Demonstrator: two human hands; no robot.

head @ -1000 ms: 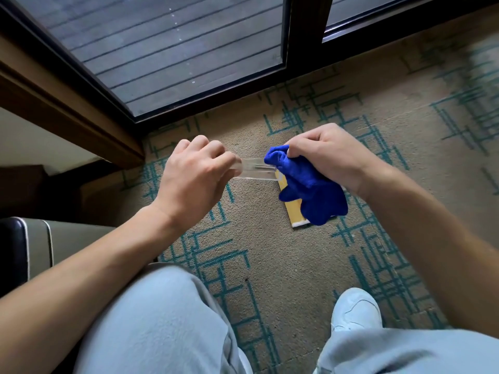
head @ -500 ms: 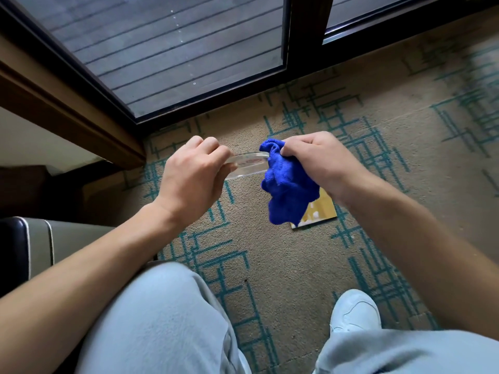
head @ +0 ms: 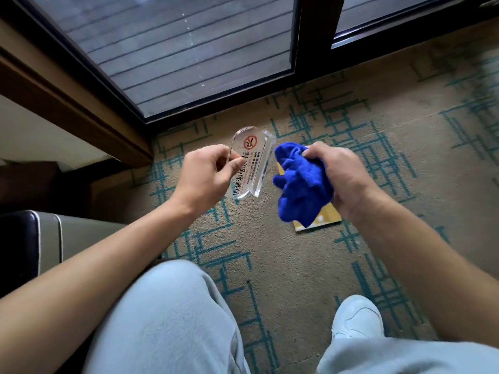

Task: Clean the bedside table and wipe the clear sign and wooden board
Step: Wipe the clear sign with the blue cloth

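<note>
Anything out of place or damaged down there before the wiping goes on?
One thing: the wooden board lies flat on the carpet by the glass door, mostly hidden under the blue cloth bunched in the right hand. The clear sign, in the left hand, looks intact. Nothing spilled.

Hotel guest room, by the look of it. Patterned carpet (head: 310, 265), tan with teal line blocks, runs under both hands. Beyond the hands, a dark-framed sliding glass door (head: 189, 58) opens onto grey decking. Left of the left hand (head: 208, 175), a padded seat edge (head: 48, 238) with white piping. That hand grips a clear sign (head: 249, 160) with a no-smoking symbol and printed notice, the kind placed in rented rooms.
</note>
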